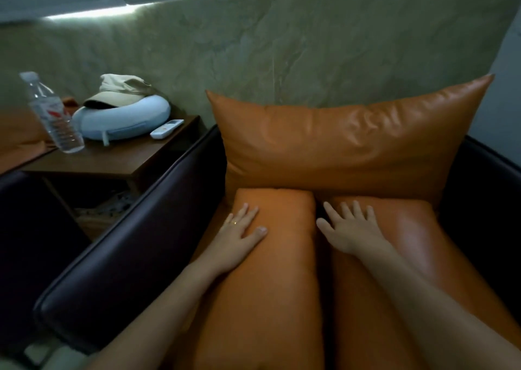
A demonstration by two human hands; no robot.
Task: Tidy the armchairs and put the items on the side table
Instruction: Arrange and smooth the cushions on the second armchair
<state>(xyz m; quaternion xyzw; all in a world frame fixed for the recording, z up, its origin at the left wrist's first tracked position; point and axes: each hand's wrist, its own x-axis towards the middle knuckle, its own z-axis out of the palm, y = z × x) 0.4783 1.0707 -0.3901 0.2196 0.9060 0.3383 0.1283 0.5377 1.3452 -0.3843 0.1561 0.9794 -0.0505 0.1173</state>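
An orange leather back cushion stands upright in the dark armchair. Two orange cushions lie side by side on the seat in front of it. My left hand rests flat on the left cushion, fingers spread. My right hand lies flat on the right cushion, fingers apart. On the wooden side table to the left stand a water bottle, a light blue neck pillow with a beige cap on top, and a white remote.
A marbled green wall runs behind the chair and table. Part of a second armchair with an orange cushion shows at the far left. Under the table is a lower shelf over patterned floor.
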